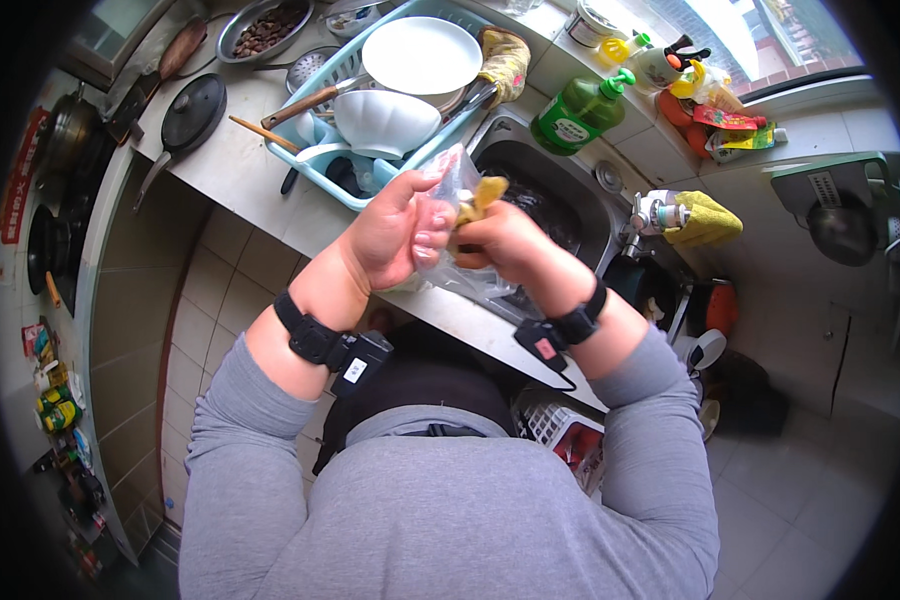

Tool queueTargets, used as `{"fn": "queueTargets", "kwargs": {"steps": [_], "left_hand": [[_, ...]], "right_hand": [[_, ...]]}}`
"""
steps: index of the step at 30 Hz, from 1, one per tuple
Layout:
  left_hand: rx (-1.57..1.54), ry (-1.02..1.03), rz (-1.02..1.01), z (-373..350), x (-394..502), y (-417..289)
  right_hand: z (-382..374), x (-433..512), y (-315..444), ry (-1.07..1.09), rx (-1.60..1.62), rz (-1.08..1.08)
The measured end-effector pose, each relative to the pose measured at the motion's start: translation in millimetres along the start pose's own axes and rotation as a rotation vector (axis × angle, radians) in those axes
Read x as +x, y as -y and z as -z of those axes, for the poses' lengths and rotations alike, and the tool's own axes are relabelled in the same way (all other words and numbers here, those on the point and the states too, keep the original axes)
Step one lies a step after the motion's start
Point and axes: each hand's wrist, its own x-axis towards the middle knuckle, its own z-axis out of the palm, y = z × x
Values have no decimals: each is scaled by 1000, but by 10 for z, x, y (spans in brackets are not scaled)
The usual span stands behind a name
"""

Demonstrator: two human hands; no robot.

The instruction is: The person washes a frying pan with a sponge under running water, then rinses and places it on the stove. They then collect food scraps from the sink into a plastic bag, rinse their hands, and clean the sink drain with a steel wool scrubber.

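Note:
My left hand [397, 232] grips a clear, shiny plastic item [456, 276], which looks like a bag; its exact shape is partly hidden by my fingers. Close beside it, my right hand [508, 238] is closed on a yellow cloth [489, 193], whose end sticks up above the fist. The plastic reaches below both hands, over the front rim of the steel sink [611, 225]. Dark, wet-looking contents show in the basin behind my right hand, too unclear to name.
A light-blue dish rack [285, 154] with a white plate [422, 56] and a white bowl [385, 122] stands left of the sink. Behind the sink is a green soap pump bottle [576, 116]. The faucet [647, 214] is at right, a frying pan [193, 112] at left.

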Motion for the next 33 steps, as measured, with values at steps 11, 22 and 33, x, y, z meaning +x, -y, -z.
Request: {"fn": "queueTargets", "kwargs": {"steps": [11, 22, 33], "left_hand": [[162, -83, -301, -11, -430, -50], [171, -129, -361, -31, -432, -10], [104, -364, -453, 98, -600, 373]], "right_hand": [[-157, 295, 31, 79, -1474, -85], [1322, 5, -298, -570, -626, 213], [2823, 1275, -1601, -480, -1519, 36]]}}
